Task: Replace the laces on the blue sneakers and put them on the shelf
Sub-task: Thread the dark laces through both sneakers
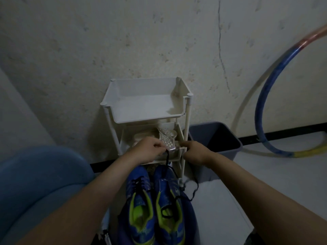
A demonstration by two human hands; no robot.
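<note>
Two blue sneakers with yellow-green lining lie side by side on my lap, toes pointing away. The left sneaker (pixel 138 206) has a black lace through its front eyelets. On the right sneaker (pixel 170 206) a black lace (pixel 192 190) trails loose off its right side. My left hand (pixel 147 150) pinches one end of that lace above the toes. My right hand (pixel 194 150), fingers curled, is held level with it; what it holds is hidden. Just beyond my hands stands the white shelf rack (pixel 146 101) with a bare top tray.
The rack's lower tier holds a clear sandal (pixel 167 138) and pale footwear. A grey-blue bin (pixel 215 138) stands right of the rack. A blue and yellow hoop (pixel 265 110) leans on the wall. A blue cushion (pixel 39 175) is at my left.
</note>
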